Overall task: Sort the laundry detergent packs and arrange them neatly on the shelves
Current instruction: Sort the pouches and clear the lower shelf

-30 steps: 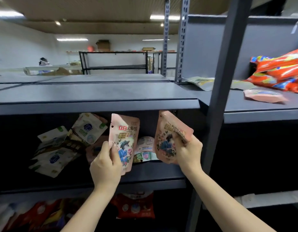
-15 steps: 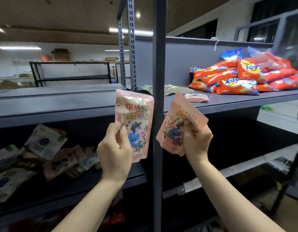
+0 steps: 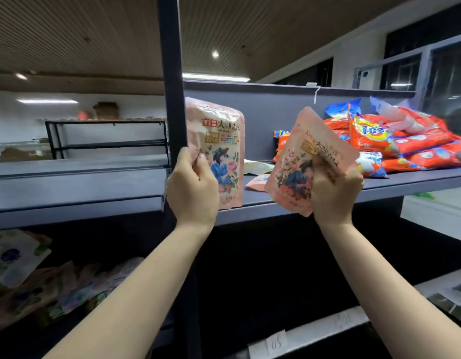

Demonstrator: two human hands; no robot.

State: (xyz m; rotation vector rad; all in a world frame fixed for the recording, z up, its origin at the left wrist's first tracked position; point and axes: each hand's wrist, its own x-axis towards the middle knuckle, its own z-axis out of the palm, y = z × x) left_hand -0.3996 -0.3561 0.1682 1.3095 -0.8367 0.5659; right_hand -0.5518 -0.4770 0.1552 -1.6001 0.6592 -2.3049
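Two pink packs up in front of the gray shelf (image 3: 418, 180), one in each hand. Left hand (image 3: 191, 189) gripping the left pack (image 3: 220, 141) by its lower left corner, thumb pressed on the front, other fingers curled behind. Pack upright, just right of the dark post (image 3: 169, 99), bottom edge level with the shelf front. Right hand (image 3: 334, 186) wrapped round the right pack (image 3: 305, 161), fingers curled over its front, squeezing the middle. Pack tilted, top leaning to the right. Packs near each other, not touching.

On the shelf behind, a third pink pack (image 3: 256, 181) lying flat, between the two held ones. Beside it a pale pack (image 3: 257, 165), also flat. Farther right, a heap of red packs (image 3: 395, 143) with blue bits, blurry at the edge.

Low on the left, a lower shelf with a messy pile of mixed packs (image 3: 40, 281), white, green and pink, too blurry to tell apart well. Near the bottom, a paper label (image 3: 276, 342) with "05" on a shelf edge.
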